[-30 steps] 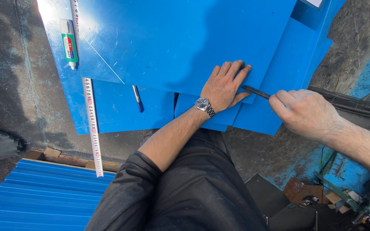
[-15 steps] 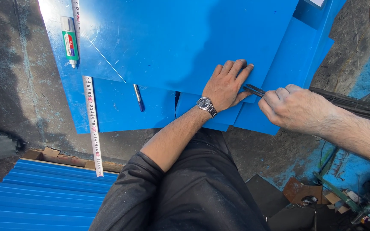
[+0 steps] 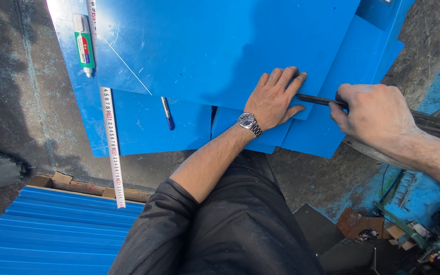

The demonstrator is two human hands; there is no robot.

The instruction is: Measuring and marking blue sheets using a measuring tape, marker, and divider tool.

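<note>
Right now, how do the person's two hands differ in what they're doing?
The left hand lies flat, fingers spread, pressing on the top blue sheet; the right hand is curled in a fist around a dark tool. The left wrist wears a watch; the right is bare. Both meet at the sheet's edge.

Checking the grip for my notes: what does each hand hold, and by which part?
The right hand grips a dark slim tool by its rear end. The left hand holds nothing; it lies flat on the blue sheet.

Single head-worn camera, aimed steeply downward at close range over flat blue plastic sheets [image 3: 220, 46]; the wearer's dark-trousered lap [image 3: 240, 224] fills the near edge.
</note>
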